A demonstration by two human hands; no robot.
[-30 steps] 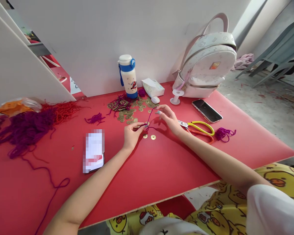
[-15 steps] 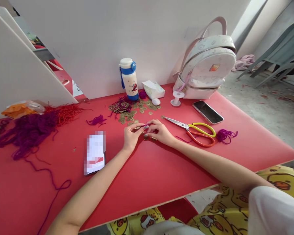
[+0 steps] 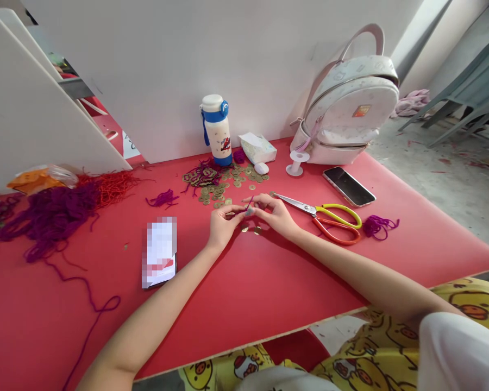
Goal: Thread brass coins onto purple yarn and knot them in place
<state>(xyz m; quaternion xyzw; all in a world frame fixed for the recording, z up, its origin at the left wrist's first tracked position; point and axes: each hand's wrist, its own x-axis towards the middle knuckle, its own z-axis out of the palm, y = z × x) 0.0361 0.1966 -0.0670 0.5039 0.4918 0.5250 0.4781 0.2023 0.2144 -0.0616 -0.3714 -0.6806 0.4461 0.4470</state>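
Note:
My left hand (image 3: 222, 224) and my right hand (image 3: 275, 213) meet above the red table (image 3: 244, 282), fingertips pinched together on a short purple thread (image 3: 249, 205). Two brass coins (image 3: 250, 229) lie on the table just under the hands. A pile of brass coins (image 3: 224, 182) mixed with purple thread lies just beyond them. Scissors with yellow and orange handles (image 3: 330, 218) lie to the right of my right hand, blades pointing toward it.
A white and blue bottle (image 3: 215, 130), tissue pack (image 3: 257, 147), empty white spool (image 3: 296, 162) and white backpack (image 3: 346, 103) stand along the back wall. A dark phone (image 3: 349, 186) lies right, another phone (image 3: 160, 252) left. Purple and red yarn heaps (image 3: 57, 209) lie far left.
My right hand, which held the thread stretched up and away, has come back to my left hand. Both now pinch the thread close together. The scissors' blades have come into sight.

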